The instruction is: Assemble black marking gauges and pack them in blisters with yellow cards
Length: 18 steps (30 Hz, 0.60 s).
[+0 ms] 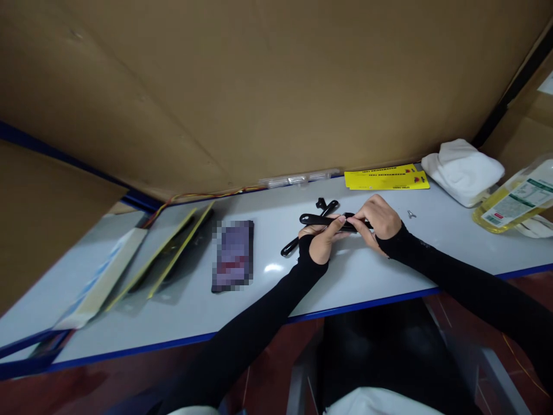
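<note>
Both my hands meet over the middle of the white table (389, 276). My left hand (322, 239) is closed around a long glossy black handle piece (314, 219), holding it from below. My right hand (380, 222) pinches the right end of the same piece with fingers pressed together. A second black handle piece (302, 233) lies crossed underneath on the table, its forked end (322, 203) pointing to the back. Both arms wear black sleeves.
A small metal screw (411, 214) lies right of my hands. Yellow cards (386, 178), a white cloth (462, 170) and a clear packet (516, 199) sit at the back right. A dark phone (233, 255) and flat packaged items (168, 259) lie on the left. Cardboard walls the back.
</note>
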Motion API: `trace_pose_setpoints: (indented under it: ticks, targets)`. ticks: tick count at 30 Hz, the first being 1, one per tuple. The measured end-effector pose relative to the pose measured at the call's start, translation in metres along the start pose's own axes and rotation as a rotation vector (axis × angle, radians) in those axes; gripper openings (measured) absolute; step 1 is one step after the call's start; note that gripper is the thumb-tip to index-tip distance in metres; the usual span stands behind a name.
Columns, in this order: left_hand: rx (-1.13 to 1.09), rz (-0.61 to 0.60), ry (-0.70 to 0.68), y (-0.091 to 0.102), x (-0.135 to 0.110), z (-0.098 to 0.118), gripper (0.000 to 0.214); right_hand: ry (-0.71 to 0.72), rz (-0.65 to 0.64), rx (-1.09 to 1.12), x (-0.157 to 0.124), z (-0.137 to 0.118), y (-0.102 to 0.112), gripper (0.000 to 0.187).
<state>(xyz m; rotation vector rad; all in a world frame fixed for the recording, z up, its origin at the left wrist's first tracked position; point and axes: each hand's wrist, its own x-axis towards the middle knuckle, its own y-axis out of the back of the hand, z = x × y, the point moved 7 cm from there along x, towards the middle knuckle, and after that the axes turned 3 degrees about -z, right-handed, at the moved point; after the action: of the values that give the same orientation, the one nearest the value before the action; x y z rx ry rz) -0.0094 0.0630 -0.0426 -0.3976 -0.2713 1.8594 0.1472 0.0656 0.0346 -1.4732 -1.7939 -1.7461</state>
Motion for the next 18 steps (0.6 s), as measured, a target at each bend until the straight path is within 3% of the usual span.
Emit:
trace_pose_setpoints:
  ticks: [6, 11, 16, 18]
  targets:
    - [-0.013, 0.004, 0.017, 0.002, 0.001, 0.001, 0.043, 0.159, 0.037, -0.089, 0.002, -0.012, 0.010, 0.009]
    - [-0.019, 0.003, 0.016, 0.003, 0.004, 0.001, 0.044, 0.137, 0.068, -0.056, 0.001, -0.013, 0.014, 0.016]
    - [-0.018, -0.009, 0.015, 0.002, 0.003, 0.001, 0.043, 0.102, 0.014, 0.022, 0.001, -0.007, 0.010, 0.006]
    - [-0.012, -0.030, 0.013, 0.001, 0.002, -0.001, 0.043, 0.074, 0.027, 0.031, 0.002, -0.004, 0.011, 0.010]
